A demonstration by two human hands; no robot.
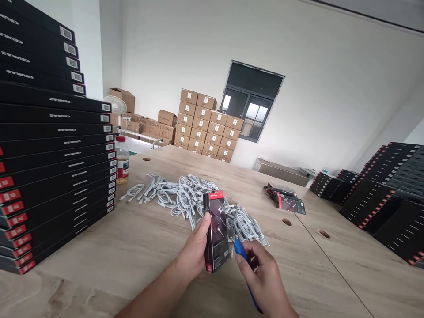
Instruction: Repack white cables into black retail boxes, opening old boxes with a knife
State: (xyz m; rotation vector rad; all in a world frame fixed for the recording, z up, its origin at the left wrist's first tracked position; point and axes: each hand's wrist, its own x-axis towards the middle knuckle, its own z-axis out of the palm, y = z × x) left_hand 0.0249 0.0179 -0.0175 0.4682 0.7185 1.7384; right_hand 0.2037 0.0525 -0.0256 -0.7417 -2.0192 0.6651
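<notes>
My left hand [194, 247] grips a slim black cable box [217, 236] with a red top, held upright above the table; a white cable and a phone are printed on its face. In my right hand [261, 267] is a blue utility knife [240, 251], its tip end close to the box's right edge. I cannot tell whether the blade touches the box. Behind the box spreads a heap of coiled grey-white cables [185, 196], partly hidden by the box and my hands.
Tall stacks of black boxes stand at the left [56, 172] and right [367, 198]. A few retail boxes [288, 201] lie on the wooden table [159, 274], near round cable holes [286, 222]. A red-capped bottle [122, 161] stands behind the left stack. Brown cartons [200, 123] are piled by the wall.
</notes>
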